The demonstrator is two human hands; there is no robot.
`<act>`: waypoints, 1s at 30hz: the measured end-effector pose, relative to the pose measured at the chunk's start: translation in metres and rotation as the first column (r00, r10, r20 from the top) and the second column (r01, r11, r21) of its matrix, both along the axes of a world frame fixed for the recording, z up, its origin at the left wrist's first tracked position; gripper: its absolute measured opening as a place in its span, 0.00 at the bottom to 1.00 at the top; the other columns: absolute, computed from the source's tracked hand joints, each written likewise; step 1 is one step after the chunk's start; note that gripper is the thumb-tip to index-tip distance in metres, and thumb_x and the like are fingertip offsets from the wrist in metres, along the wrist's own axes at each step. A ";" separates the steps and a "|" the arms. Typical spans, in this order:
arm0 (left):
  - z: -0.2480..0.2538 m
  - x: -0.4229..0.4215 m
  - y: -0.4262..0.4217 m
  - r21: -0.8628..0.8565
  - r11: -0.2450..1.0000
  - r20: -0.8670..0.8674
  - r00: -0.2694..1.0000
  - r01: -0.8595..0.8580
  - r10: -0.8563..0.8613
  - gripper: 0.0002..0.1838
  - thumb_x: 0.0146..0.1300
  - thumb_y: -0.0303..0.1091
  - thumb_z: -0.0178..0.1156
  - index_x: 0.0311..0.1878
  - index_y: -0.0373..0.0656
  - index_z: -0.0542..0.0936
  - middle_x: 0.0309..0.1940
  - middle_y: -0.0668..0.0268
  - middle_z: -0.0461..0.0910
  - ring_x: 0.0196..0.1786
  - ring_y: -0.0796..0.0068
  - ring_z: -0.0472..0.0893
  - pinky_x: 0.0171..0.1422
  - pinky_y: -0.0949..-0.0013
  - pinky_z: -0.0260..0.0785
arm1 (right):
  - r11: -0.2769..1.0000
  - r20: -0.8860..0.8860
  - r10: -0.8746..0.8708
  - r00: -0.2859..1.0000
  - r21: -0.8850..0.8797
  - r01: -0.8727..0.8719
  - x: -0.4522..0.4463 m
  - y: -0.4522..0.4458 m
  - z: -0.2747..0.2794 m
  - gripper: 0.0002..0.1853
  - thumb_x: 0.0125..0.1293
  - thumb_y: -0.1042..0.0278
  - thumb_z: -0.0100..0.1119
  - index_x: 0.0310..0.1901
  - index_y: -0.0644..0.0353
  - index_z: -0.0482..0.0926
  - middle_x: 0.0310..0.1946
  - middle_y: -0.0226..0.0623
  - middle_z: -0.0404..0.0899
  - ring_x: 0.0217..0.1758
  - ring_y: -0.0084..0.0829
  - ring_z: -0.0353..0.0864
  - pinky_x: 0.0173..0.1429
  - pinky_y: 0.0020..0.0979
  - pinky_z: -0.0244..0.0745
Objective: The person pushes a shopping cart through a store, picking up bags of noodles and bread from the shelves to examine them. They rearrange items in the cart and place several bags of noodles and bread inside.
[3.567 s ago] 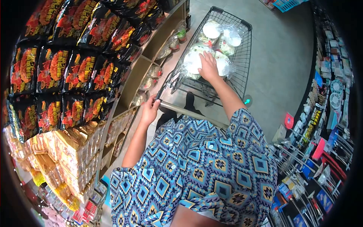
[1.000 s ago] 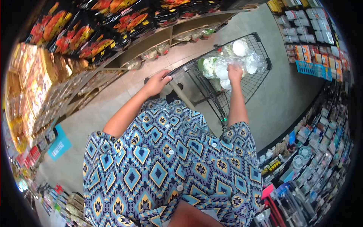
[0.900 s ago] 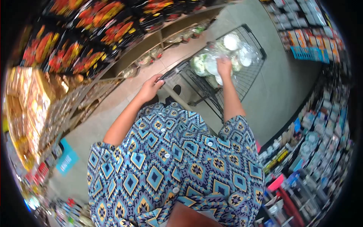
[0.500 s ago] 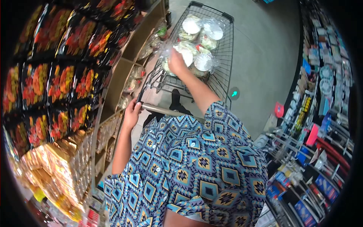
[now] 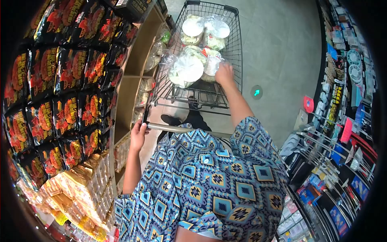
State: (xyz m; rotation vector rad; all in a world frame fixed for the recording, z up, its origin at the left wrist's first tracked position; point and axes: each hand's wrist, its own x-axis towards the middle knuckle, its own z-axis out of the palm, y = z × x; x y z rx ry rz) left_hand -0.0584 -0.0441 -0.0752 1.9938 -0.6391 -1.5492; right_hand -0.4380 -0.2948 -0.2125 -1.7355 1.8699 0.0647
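Note:
My left hand point(image 5: 138, 135) is closed around the left end of the shopping cart's handle point(image 5: 177, 128). My right hand point(image 5: 224, 74) is over the cart, at the right side of a clear plastic bag point(image 5: 212, 65) with a white round piece on top. Its fingers are closed at the plastic, partly blurred. Beside that bag, to the left, lies another clear bag point(image 5: 189, 71) with a large white disc and pale green contents. Two similar bags, a left one point(image 5: 192, 27) and a right one point(image 5: 217, 30), sit farther forward in the wire cart point(image 5: 240, 48).
Shelves at left hold black-and-red packets point(image 5: 66, 111) and gold packages point(image 5: 72, 187). Wooden bins point(image 5: 131, 94) with bagged goods stand close along the cart's left side. Household goods hang on the right rack point(image 5: 336, 137). Grey floor point(image 5: 278, 60) with a green arrow point(image 5: 256, 92) lies right of the cart.
My right hand has moved right, from the near left bag to the near right bag. My left hand stays on the handle. The near left bag now shows uncovered.

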 end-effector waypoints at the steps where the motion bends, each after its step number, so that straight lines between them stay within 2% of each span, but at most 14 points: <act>1: 0.000 0.001 0.000 -0.006 1.000 0.005 1.000 -0.011 0.011 0.21 0.71 0.37 0.50 0.63 0.37 0.68 0.42 0.67 0.78 0.40 0.78 0.79 0.45 0.73 0.70 | 0.996 -0.062 -0.012 0.998 0.083 0.017 -0.009 0.000 -0.013 0.26 0.56 0.68 0.58 0.58 0.61 0.71 0.64 0.54 0.63 0.68 0.51 0.59 0.68 0.48 0.58; 3: 0.004 0.002 0.000 0.004 1.000 -0.002 1.000 -0.010 0.010 0.20 0.71 0.36 0.50 0.62 0.37 0.69 0.42 0.68 0.78 0.40 0.78 0.79 0.45 0.73 0.70 | 0.985 -0.116 -0.025 0.993 0.164 0.044 -0.009 0.003 -0.025 0.30 0.56 0.65 0.60 0.62 0.60 0.68 0.68 0.55 0.57 0.72 0.52 0.53 0.71 0.49 0.54; 5: 0.008 0.002 -0.002 0.012 1.000 -0.008 1.000 -0.009 0.009 0.20 0.71 0.36 0.50 0.61 0.37 0.69 0.41 0.68 0.78 0.40 0.78 0.79 0.45 0.73 0.70 | 0.980 -0.128 0.193 0.973 0.067 -0.185 0.011 0.009 0.000 0.41 0.54 0.59 0.64 0.69 0.58 0.57 0.72 0.59 0.46 0.76 0.54 0.44 0.74 0.51 0.47; 6: 0.010 0.001 -0.002 0.027 1.000 -0.002 1.000 -0.008 0.008 0.19 0.71 0.36 0.50 0.61 0.37 0.69 0.41 0.68 0.78 0.40 0.79 0.78 0.45 0.74 0.70 | 0.972 0.016 0.205 0.979 0.115 -0.206 0.025 0.007 0.014 0.51 0.51 0.51 0.69 0.72 0.55 0.50 0.73 0.59 0.40 0.77 0.55 0.36 0.75 0.54 0.41; 9: 0.018 -0.005 -0.008 0.040 0.999 0.012 1.000 -0.008 0.008 0.18 0.71 0.36 0.50 0.60 0.37 0.70 0.40 0.69 0.77 0.39 0.80 0.77 0.43 0.75 0.69 | 0.963 0.218 0.268 0.938 -0.067 -0.260 0.065 0.009 0.029 0.58 0.45 0.41 0.71 0.73 0.53 0.47 0.73 0.61 0.36 0.77 0.57 0.32 0.76 0.55 0.33; 12: 0.024 -0.001 -0.009 0.048 0.998 0.025 0.999 0.035 -0.036 0.17 0.72 0.36 0.50 0.59 0.38 0.71 0.39 0.70 0.78 0.38 0.81 0.77 0.44 0.74 0.71 | 0.948 0.229 0.276 0.934 -0.226 -0.224 0.106 0.009 0.038 0.55 0.45 0.41 0.71 0.71 0.54 0.53 0.72 0.62 0.40 0.75 0.61 0.39 0.74 0.58 0.39; 14: 0.021 0.001 -0.003 0.040 0.998 0.025 0.998 0.049 -0.050 0.18 0.72 0.36 0.50 0.60 0.39 0.70 0.41 0.70 0.78 0.39 0.80 0.78 0.44 0.73 0.72 | 0.964 0.246 0.152 0.957 -0.253 -0.088 0.124 0.006 0.035 0.41 0.51 0.47 0.68 0.66 0.51 0.67 0.71 0.61 0.44 0.75 0.61 0.39 0.73 0.60 0.35; 15: 0.018 0.004 -0.004 0.046 0.997 0.023 0.998 0.055 -0.056 0.18 0.72 0.37 0.50 0.60 0.39 0.70 0.41 0.70 0.78 0.40 0.80 0.78 0.44 0.72 0.73 | 0.966 0.255 0.131 0.958 -0.252 -0.065 0.132 0.004 0.026 0.41 0.51 0.47 0.68 0.66 0.51 0.67 0.71 0.61 0.44 0.75 0.61 0.39 0.73 0.60 0.35; 17: 0.014 0.008 0.000 0.032 0.998 0.018 0.999 0.047 -0.047 0.19 0.72 0.38 0.50 0.61 0.39 0.69 0.43 0.70 0.78 0.41 0.80 0.78 0.46 0.72 0.73 | 0.885 0.271 0.195 0.943 -0.463 -0.050 0.149 0.006 0.007 0.23 0.56 0.56 0.64 0.54 0.48 0.79 0.71 0.57 0.49 0.75 0.58 0.41 0.73 0.61 0.33; 18: 0.013 0.008 0.000 0.036 0.999 0.015 0.999 0.041 -0.041 0.19 0.72 0.38 0.50 0.61 0.39 0.69 0.43 0.70 0.77 0.41 0.80 0.78 0.47 0.71 0.74 | 0.886 0.392 0.204 0.897 -0.464 0.001 0.151 0.009 0.012 0.14 0.58 0.63 0.60 0.47 0.46 0.83 0.71 0.52 0.53 0.76 0.56 0.42 0.73 0.62 0.32; 19: 0.013 0.008 0.000 0.041 0.999 0.011 0.999 0.033 -0.034 0.19 0.72 0.38 0.50 0.61 0.39 0.69 0.43 0.70 0.77 0.42 0.80 0.78 0.47 0.71 0.74 | 0.888 0.394 0.195 0.898 -0.460 0.009 0.151 0.011 0.016 0.14 0.58 0.63 0.60 0.47 0.46 0.83 0.71 0.52 0.53 0.76 0.56 0.42 0.73 0.62 0.32; 21: 0.011 0.011 0.002 0.045 0.998 -0.011 0.999 0.034 -0.034 0.20 0.72 0.39 0.50 0.61 0.40 0.69 0.44 0.69 0.78 0.42 0.79 0.78 0.47 0.71 0.74 | 0.874 0.391 0.392 0.833 -0.442 -0.204 0.150 0.013 0.023 0.16 0.56 0.64 0.62 0.48 0.45 0.83 0.72 0.50 0.52 0.76 0.55 0.41 0.73 0.64 0.28; 25: 0.011 0.012 0.001 0.037 0.999 -0.029 0.999 0.039 -0.038 0.20 0.71 0.39 0.51 0.62 0.40 0.68 0.43 0.69 0.78 0.41 0.78 0.79 0.47 0.71 0.74 | 0.793 0.402 0.544 0.736 -0.533 -0.296 0.145 0.010 0.008 0.12 0.56 0.64 0.61 0.44 0.48 0.83 0.71 0.45 0.56 0.76 0.52 0.43 0.72 0.65 0.29; 30: 0.010 0.012 0.000 0.038 0.997 0.012 0.997 0.070 -0.070 0.20 0.71 0.39 0.51 0.62 0.39 0.69 0.44 0.68 0.78 0.40 0.77 0.79 0.47 0.71 0.73 | 0.840 0.434 0.469 0.769 -0.489 -0.236 0.136 -0.009 0.002 0.11 0.58 0.63 0.58 0.42 0.51 0.82 0.70 0.40 0.59 0.75 0.47 0.48 0.73 0.59 0.34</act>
